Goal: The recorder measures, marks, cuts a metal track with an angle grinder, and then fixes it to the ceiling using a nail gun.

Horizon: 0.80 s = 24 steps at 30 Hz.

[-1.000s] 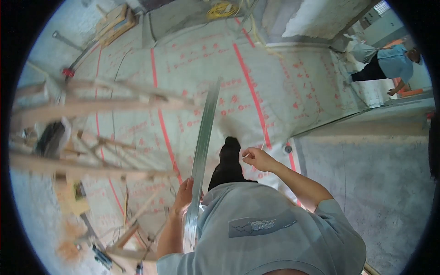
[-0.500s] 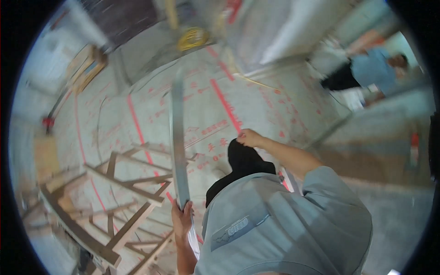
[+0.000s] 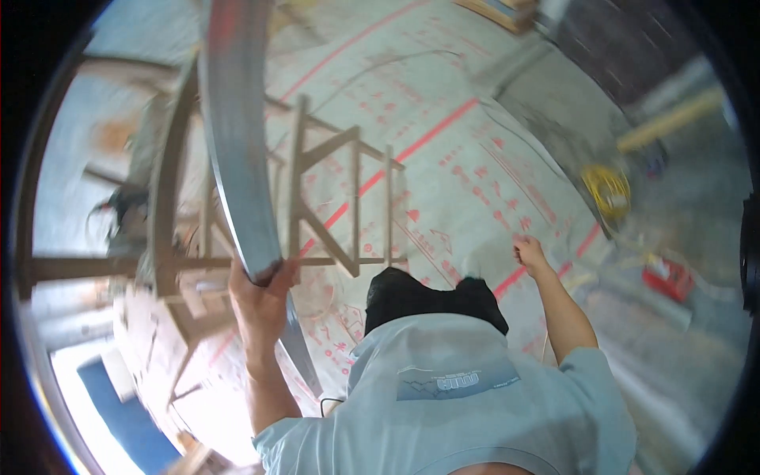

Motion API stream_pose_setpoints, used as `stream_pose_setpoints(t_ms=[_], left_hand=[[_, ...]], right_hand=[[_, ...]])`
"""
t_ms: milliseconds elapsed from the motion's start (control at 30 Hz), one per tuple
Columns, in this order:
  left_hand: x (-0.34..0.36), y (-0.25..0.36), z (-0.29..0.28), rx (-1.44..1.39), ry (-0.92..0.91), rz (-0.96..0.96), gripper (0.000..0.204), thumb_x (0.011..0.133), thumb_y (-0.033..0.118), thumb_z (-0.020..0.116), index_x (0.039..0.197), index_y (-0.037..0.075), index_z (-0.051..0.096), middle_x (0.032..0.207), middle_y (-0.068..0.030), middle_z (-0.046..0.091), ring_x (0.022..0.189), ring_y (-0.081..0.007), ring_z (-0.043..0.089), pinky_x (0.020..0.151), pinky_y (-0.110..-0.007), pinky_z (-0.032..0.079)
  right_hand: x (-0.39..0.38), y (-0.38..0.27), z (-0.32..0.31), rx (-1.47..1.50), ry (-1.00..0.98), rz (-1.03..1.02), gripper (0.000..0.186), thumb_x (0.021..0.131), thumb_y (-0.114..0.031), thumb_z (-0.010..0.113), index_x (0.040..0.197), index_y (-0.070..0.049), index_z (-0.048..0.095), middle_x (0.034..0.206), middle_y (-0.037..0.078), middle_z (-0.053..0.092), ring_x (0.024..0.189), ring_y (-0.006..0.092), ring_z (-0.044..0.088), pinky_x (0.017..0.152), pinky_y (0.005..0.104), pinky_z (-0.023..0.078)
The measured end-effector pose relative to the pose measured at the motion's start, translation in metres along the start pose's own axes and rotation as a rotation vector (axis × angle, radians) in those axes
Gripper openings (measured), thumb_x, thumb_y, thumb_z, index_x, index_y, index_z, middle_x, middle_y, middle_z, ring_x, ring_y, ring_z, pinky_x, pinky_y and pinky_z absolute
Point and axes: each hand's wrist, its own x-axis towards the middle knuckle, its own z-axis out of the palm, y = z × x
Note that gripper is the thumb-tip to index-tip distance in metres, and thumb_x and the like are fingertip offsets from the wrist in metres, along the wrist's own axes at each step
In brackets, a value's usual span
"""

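Note:
My left hand [image 3: 261, 305] is closed around a long grey metal bar [image 3: 237, 134]. The bar stands nearly upright; its upper part runs out of the top of the picture and its lower end comes down beside my left forearm. To the right, my right hand [image 3: 530, 252] hangs over the floor with its fingers curled in. Nothing shows in it, and it touches nothing. Just beyond the bar is a wooden frame [image 3: 165, 174] of beams and cross pieces, partly hidden behind the bar and my left hand.
Pale floor sheeting [image 3: 427, 182] with red stripes and print covers the ground. At the right are a yellow coiled cable [image 3: 606, 191] and a red box [image 3: 667, 279]. A thin dark cable crosses the sheeting. Wooden pieces [image 3: 499, 12] lie at the top.
My view has turned left, so the wooden frame is now nearer and more central. The person at the far right has left the picture. The bar stays in my left hand.

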Motion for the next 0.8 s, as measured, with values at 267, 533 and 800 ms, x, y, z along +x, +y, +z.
stream_pose_setpoints(t_ms=[267,533,800], left_hand=[[-0.045,0.07,-0.1,0.176,0.947,0.042,0.035,0.089,0.004,0.075,0.116,-0.002,0.054,0.083,-0.0051,0.063,0.068,-0.0126,0.059,0.062,-0.028,0.049],[0.01,0.093,-0.278,0.701,1.47,0.094,0.038,0.097,0.023,0.068,0.117,-0.005,0.052,0.085,-0.0095,0.066,0.071,-0.016,0.063,0.069,-0.032,0.052],[0.139,0.157,-0.448,0.799,1.471,0.177,0.039,0.098,0.017,0.066,0.128,-0.003,0.049,0.093,-0.0105,0.066,0.076,-0.0165,0.064,0.068,-0.031,0.054]], right_hand=[[0.076,-0.256,0.119,-0.137,-0.389,-0.373,0.014,0.097,-0.021,0.065,0.093,-0.008,0.06,0.073,0.0,0.059,0.058,0.0108,0.054,0.05,0.0257,0.041],[-0.034,-0.575,0.353,0.031,-0.457,-1.445,0.019,0.101,-0.018,0.062,0.109,-0.001,0.062,0.09,0.001,0.062,0.085,0.0084,0.055,0.076,0.0252,0.046],[-0.313,-0.855,0.564,0.433,-0.467,-2.246,0.025,0.103,-0.024,0.059,0.118,-0.005,0.062,0.098,0.008,0.064,0.088,0.0165,0.062,0.082,0.0283,0.053]])
